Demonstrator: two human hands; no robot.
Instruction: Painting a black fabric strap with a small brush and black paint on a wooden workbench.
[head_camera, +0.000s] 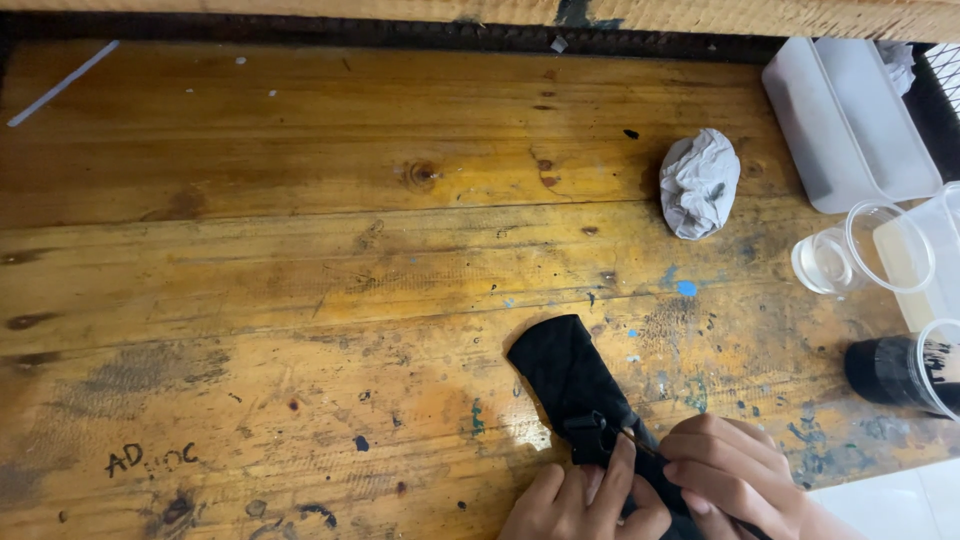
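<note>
At the near edge of a paint-flecked wooden bench (300, 250), two bare hands work close together on a black strap (565, 375) that lies flat and slantwise on the boards, its rounded end pointing away from the person. The left hand (585, 505) pins the strap's near end, its fingers (620, 470) closed down beside a small black buckle (590, 430); the right hand (735, 470) has its fingers curled tight around a thin, dark-tipped stick, seemingly a fine brush (640, 445), whose tip meets the strap just beside the buckle. With the tip so near the left fingertips, a slip could smear or jab them, and if the pinning hand eases the strap may slide on the glossy varnish and the mark go astray. To the right, near the bench edge, a clear cup (900, 370) lying on its side holds black paint; it looks free to roll, and a nudge from the right elbow or sleeve could spill it over the wood. Beyond it, another clear cup (860, 255), also tipped on its side and seemingly holding clear liquid, rests against a white tub (935, 255) and could leak the same way. Farther back sits a crumpled grey rag (698, 183), well apart from the hands, and a white tray (845, 120) stands at the far right corner.
</note>
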